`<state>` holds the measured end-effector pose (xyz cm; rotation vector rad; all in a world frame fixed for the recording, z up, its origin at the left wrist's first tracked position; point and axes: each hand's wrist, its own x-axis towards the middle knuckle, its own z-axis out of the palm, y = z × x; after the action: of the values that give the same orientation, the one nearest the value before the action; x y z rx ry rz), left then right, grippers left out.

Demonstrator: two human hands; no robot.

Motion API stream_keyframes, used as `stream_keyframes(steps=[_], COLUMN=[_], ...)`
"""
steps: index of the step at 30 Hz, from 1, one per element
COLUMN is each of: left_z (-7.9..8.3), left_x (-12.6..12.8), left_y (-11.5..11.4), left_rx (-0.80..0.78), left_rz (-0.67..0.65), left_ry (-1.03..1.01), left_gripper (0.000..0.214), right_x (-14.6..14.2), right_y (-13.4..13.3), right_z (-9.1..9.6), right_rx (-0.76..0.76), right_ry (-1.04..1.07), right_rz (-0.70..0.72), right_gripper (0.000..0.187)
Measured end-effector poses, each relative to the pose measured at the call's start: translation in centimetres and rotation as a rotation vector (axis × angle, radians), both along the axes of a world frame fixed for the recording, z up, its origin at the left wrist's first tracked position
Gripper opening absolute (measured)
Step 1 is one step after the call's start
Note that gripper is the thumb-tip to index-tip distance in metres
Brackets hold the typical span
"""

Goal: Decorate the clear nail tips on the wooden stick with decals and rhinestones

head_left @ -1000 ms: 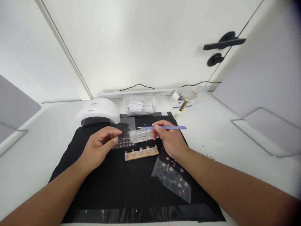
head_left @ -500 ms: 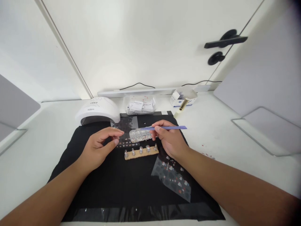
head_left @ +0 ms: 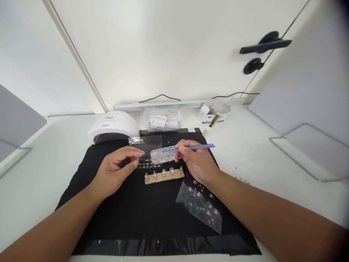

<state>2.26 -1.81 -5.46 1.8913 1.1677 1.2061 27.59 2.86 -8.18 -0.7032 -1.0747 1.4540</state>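
My right hand (head_left: 197,160) pinches a slim purple tool (head_left: 200,146), shaped like tweezers, its thin tip over a clear compartment box (head_left: 160,156) of small shiny pieces. Left of that box hovers my left hand (head_left: 117,167), fingers stretched out and thumb apart, holding nothing. Just in front of the box lies a wooden strip (head_left: 167,178) carrying several short stands, topped by what look like decorated nail tips (head_left: 164,172). Behind the fingers is a clear sticker sheet (head_left: 145,145). Another sticker sheet (head_left: 201,205) with red and white figures lies below my right wrist.
A black mat (head_left: 136,218) covers the table's middle. At the back stand a white nail lamp (head_left: 114,123), a clear tub (head_left: 163,122) of sachets, and an opened carton (head_left: 218,111) with a gold-capped bottle (head_left: 214,122) before it. Red bits (head_left: 241,180) lie right of the mat.
The tool's back end has tipped slightly upward and its tip shows lower over the box. The view has shifted a little. Both hands otherwise keep nearly the same place.
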Motion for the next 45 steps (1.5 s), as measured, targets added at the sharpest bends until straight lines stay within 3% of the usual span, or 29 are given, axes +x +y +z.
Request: stream_keyframes(steps=[16,45], left_z=[0.0,0.3], left_x=[0.1,0.3], left_y=[0.0,-0.4], left_rx=[-0.055,-0.119], left_rz=[-0.03,-0.088], left_ry=[-0.059,-0.158], left_gripper=[0.019,0.021], right_x=[-0.5,-0.3], right_y=[-0.5,-0.2], right_z=[1.0,0.7], right_rx=[-0.107,-0.111], right_ry=[0.073,0.075], right_rz=[0.018,0.011], right_gripper=[0.023,0.021])
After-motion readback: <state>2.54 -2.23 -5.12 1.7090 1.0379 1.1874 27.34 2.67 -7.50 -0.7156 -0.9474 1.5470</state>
